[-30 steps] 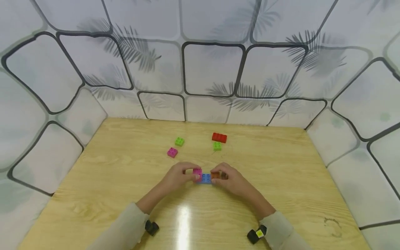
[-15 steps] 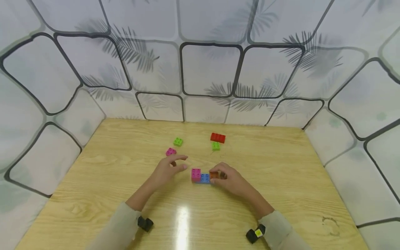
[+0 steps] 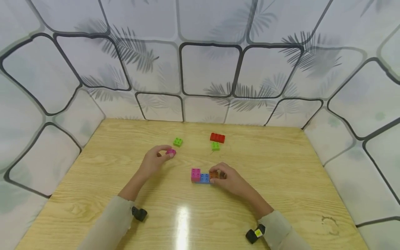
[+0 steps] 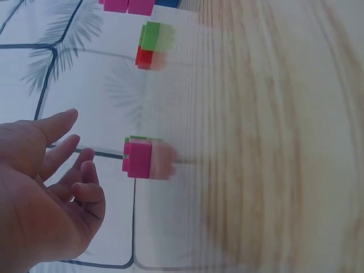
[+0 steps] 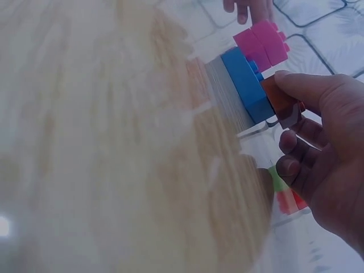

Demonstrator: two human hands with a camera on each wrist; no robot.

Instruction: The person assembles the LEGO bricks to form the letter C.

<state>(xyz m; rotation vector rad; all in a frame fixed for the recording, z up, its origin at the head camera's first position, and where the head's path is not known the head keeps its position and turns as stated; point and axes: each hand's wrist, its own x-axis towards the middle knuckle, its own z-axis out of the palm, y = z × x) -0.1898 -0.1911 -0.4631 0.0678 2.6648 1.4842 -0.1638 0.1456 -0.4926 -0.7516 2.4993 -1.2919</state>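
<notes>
In the head view my left hand (image 3: 152, 162) is at a loose pink brick (image 3: 171, 152), thumb and fingertips spread close beside it. The left wrist view has this hand's fingers loosely bent, apart from the pink brick (image 4: 140, 160). My right hand (image 3: 232, 177) pinches an orange-brown brick (image 3: 213, 175) between thumb and fingers. That brick sits on the right end of a long blue brick (image 3: 204, 178) on the table. At the blue brick's left end stand two stacked pink bricks (image 5: 261, 45), seen clearly in the right wrist view.
Behind the loose pink brick lies a small green brick (image 3: 178, 142). Further right, a red brick (image 3: 217, 138) has another green brick (image 3: 215, 146) just in front of it. Patterned walls (image 3: 212, 69) border the wooden table (image 3: 268, 152) at the back and sides.
My left hand has let go of the stacked pink bricks and moved left and away to the loose pink brick. My right hand keeps its pinch on the orange-brown brick.
</notes>
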